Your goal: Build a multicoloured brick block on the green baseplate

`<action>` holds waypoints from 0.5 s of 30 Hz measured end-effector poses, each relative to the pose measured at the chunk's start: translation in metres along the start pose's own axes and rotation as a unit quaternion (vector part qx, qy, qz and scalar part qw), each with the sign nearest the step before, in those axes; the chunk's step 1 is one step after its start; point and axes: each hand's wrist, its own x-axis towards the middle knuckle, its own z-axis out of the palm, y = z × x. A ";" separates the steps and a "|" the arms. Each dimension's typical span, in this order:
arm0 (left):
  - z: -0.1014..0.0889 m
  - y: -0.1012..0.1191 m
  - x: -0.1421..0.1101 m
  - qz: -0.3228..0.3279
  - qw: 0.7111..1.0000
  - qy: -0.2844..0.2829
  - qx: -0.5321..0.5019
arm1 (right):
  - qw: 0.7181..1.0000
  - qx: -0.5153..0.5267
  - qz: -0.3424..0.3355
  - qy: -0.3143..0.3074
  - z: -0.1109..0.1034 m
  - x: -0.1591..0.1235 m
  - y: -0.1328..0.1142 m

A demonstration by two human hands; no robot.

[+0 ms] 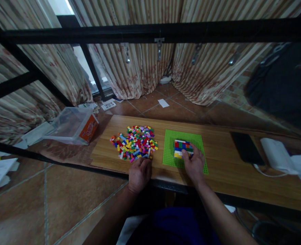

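Note:
A pile of small multicoloured toy bricks (137, 143) lies on the wooden tabletop. At its near edge rests my left hand (139, 174), fingers curled downward; whatever they pinch, if anything, is hidden. To the right, a green studded baseplate (169, 149) carries a low rectangular brick build (180, 147) with rows of red, blue, green, white and yellow. My right hand (195, 163) grips this build at its right side, the thumb over its near part and the fingers along the far right edge. That hand covers part of the build and of the plate.
A clear plastic box (72, 124) with an orange label stands left of the board. On the right lie a black phone (246, 148), a white device (275, 154) and a white cable (268, 173). A black metal bar (150, 33) crosses ahead, before striped curtains (140, 71).

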 end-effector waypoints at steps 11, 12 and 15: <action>0.001 -0.004 -0.004 0.005 1.000 -0.004 -0.016 | 0.999 -0.018 -0.045 0.003 -0.006 0.001 0.009; 0.001 -0.005 -0.006 0.006 1.000 0.000 -0.024 | 0.998 -0.026 -0.054 0.010 -0.008 0.000 0.006; -0.001 -0.008 -0.010 0.028 0.998 0.007 -0.060 | 0.993 -0.037 -0.109 0.038 -0.011 -0.005 -0.016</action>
